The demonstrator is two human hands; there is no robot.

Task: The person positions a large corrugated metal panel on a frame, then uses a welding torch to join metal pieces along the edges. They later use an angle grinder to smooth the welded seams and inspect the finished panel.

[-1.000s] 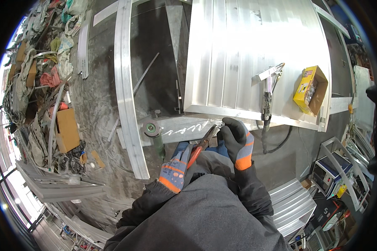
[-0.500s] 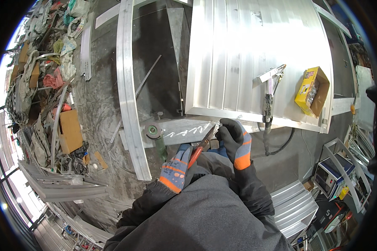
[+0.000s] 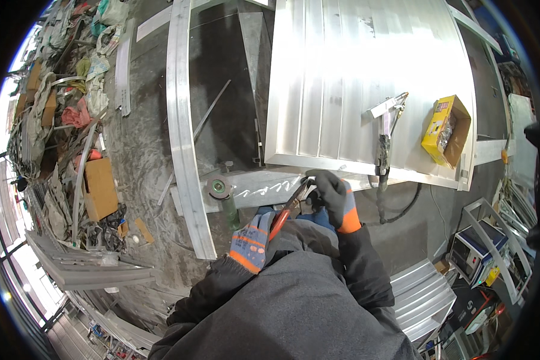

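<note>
My left hand (image 3: 249, 245), in a blue-grey glove with orange bands, is closed around the red handles of a pair of pliers (image 3: 279, 223). The dark jaws point up and to the right. At the jaw tips is my right hand (image 3: 331, 195), in a dark glove with an orange cuff, its fingers pinched together. Whatever lies between those fingers is too small and hidden to make out. Just beyond both hands runs a flat metal bar (image 3: 252, 182), with a row of several small shiny bits along it. An angle grinder (image 3: 228, 207) with a green body rests at its left part.
A large ribbed metal panel (image 3: 324, 135) lies ahead. On it are a torch-like tool (image 3: 384, 144) with a black hose and an open yellow box (image 3: 437, 135) of small parts. A long metal beam (image 3: 183, 120) stands at left; scrap and a cardboard box (image 3: 101, 189) lie farther left.
My right hand has turned and shifted slightly, its fingers now closer over the jaw tips. The pliers and my left hand have stayed almost in place.
</note>
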